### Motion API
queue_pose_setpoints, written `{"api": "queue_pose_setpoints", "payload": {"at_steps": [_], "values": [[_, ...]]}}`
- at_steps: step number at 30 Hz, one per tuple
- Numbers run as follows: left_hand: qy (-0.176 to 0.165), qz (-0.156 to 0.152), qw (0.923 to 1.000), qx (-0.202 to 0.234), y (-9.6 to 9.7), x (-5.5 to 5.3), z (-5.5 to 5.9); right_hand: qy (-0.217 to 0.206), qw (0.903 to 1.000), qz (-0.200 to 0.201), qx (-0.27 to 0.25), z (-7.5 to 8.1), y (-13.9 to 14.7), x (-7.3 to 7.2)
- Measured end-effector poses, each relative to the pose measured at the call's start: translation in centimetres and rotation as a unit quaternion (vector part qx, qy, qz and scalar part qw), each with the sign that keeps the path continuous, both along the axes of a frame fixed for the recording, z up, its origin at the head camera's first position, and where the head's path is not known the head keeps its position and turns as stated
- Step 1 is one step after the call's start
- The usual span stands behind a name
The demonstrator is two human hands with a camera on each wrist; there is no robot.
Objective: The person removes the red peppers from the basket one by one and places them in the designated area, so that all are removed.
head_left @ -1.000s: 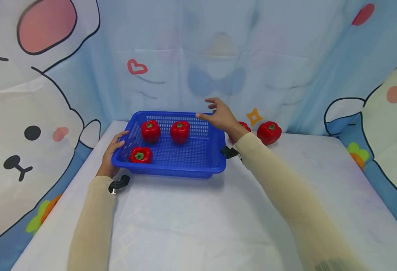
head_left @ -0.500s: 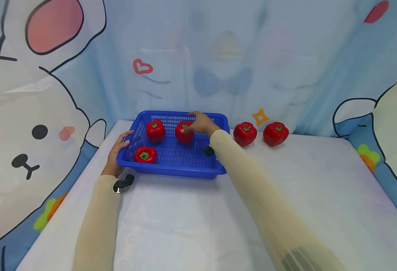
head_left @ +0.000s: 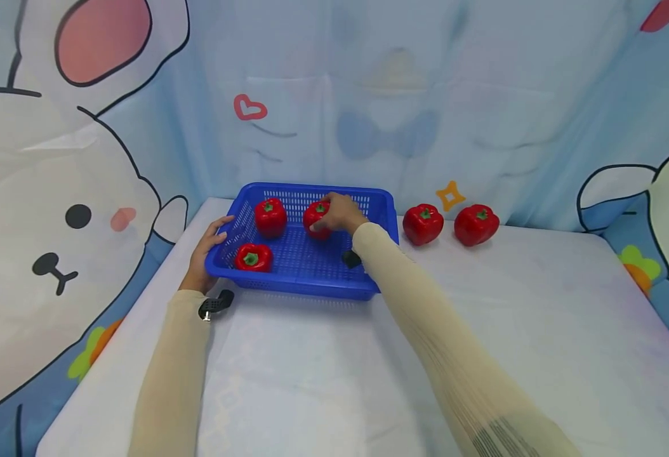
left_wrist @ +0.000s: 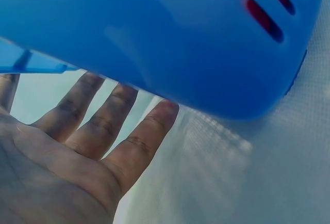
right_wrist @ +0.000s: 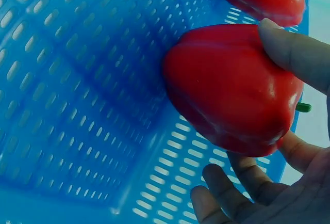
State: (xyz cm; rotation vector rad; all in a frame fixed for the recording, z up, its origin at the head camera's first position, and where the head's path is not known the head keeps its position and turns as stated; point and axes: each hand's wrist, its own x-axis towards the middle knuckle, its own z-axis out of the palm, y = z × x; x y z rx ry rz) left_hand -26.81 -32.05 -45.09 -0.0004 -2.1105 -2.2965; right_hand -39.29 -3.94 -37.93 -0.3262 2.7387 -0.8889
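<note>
Seemingly midway: blue basket (head_left: 306, 285) on the surface (head_left: 289, 374), three red peppers (head_left: 270, 219) inside, two outside peppers (head_left: 423, 225) to its right. The right hand's grip (head_left: 340, 212) holds the rightmost pepper within (right_wrist: 227, 87); the left hand (head_left: 202, 257), fingers extended, touches the left rim (left_wrist: 144, 64).

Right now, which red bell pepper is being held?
The rear-right bell pepper inside the blue basket: it alone is gripped, by the right hand; the others sit untouched.

Glossy pepper (right_wrist: 227, 87), plastic basket (head_left: 311, 285)
</note>
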Motion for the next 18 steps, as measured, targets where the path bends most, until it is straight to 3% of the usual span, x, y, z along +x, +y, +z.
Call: {"api": "queue_pose_setpoints", "payload": {"at_steps": [4, 10, 18], "values": [[0.0, 0.001, 1.0, -0.004, 0.0, -0.1, 0.1, 0.005, 0.9996, 0.021, -0.021, 0.9, 1.2, -0.2], [0.006, -0.007, 0.9999, 0.014, 0.1, -0.2, 0.0, 0.034, 0.9961, 0.03, -0.076, 3.1, 5.3, -0.7], [0.001, 0.002, 0.9999, 0.016, 0.0, 0.0, 0.1, 0.045, 0.9899, -0.036, -0.129, 6.0, 12.3, -0.7]]}}
